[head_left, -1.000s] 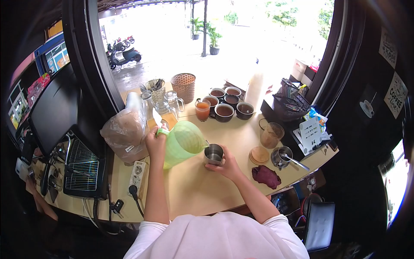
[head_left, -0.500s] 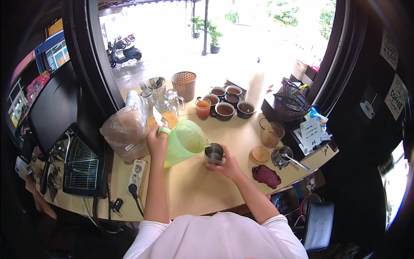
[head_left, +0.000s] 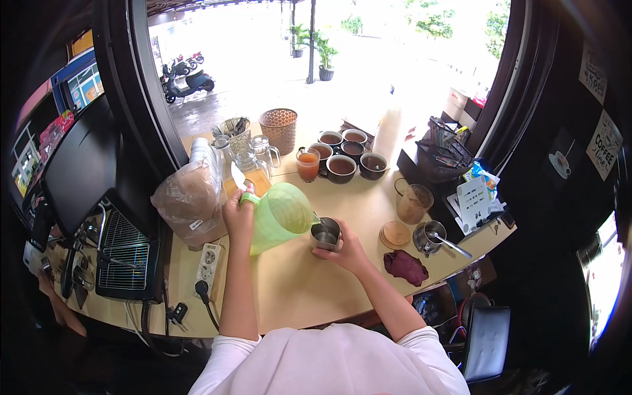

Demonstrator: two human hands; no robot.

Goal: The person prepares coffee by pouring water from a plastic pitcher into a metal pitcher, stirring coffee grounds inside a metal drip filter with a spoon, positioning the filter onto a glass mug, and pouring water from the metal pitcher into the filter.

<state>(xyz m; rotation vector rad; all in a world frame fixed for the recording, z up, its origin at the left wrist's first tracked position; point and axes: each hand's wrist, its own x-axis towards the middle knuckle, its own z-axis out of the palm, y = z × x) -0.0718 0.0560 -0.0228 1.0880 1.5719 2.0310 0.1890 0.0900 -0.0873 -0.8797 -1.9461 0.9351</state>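
Scooters (head_left: 189, 85) stand beyond the pale desk (head_left: 289, 293). Mid-desk, the left grip (head_left: 239, 205) holds a green pitcher (head_left: 282, 217) tipped toward a metal cup (head_left: 325, 233) in the right grip (head_left: 345, 247), left of a maroon cloth (head_left: 406, 268).

Over the worktop (head_left: 289, 303), the jug (head_left: 280, 220) is left of the mug (head_left: 321, 244), spout (head_left: 313, 220) at its rim. Behind stand cups (head_left: 340, 172), a glass (head_left: 307, 167) at their left. A bag (head_left: 187, 197) lies left of the jug; right of the mug, a spoon (head_left: 455, 248) rests in a pot (head_left: 424, 247) behind a cloth (head_left: 406, 268).
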